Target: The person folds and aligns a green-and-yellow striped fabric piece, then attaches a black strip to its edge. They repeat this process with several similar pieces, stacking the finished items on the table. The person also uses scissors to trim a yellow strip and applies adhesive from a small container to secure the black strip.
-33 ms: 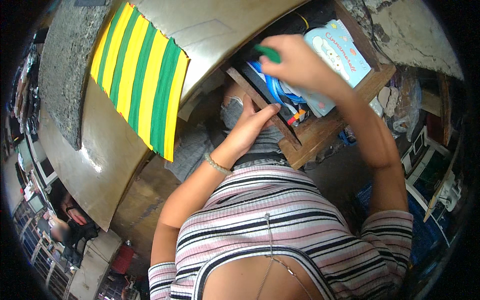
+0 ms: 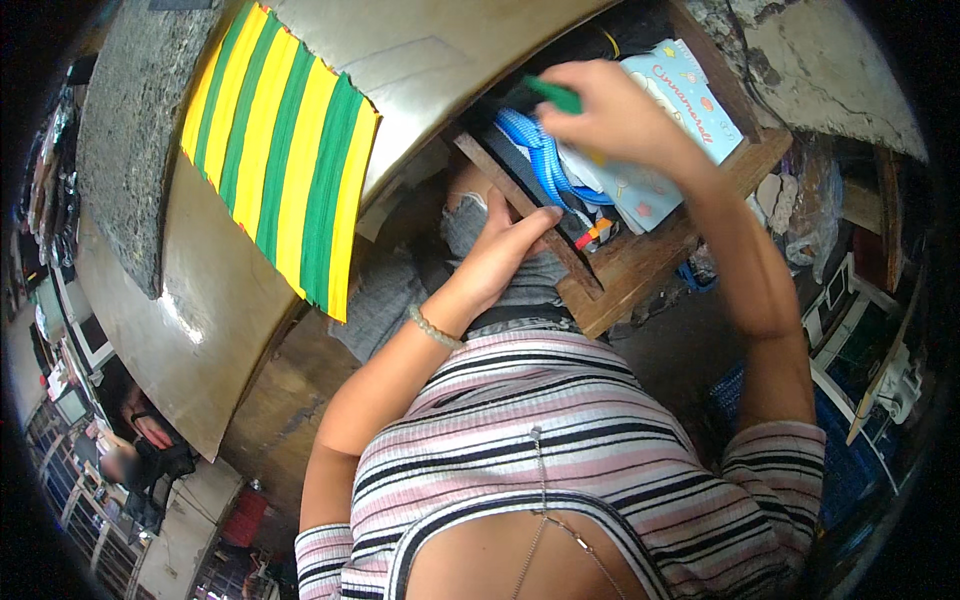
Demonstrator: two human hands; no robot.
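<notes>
While the left hand lies open on the drawer front edge, the right hand pinches a green pen above it, its length pointing up-left over the blue strap.

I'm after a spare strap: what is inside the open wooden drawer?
In the wooden drawer: a blue strap, a light blue printed pouch, a small orange item. The right hand covers the rest.

The drawer was rough, worn wood. The tabletop was smooth metal with a dull sheen. The striped cloth looked matt and woven. The strap was woven fabric, the booklet glossy paper, the green piece smooth plastic.
</notes>
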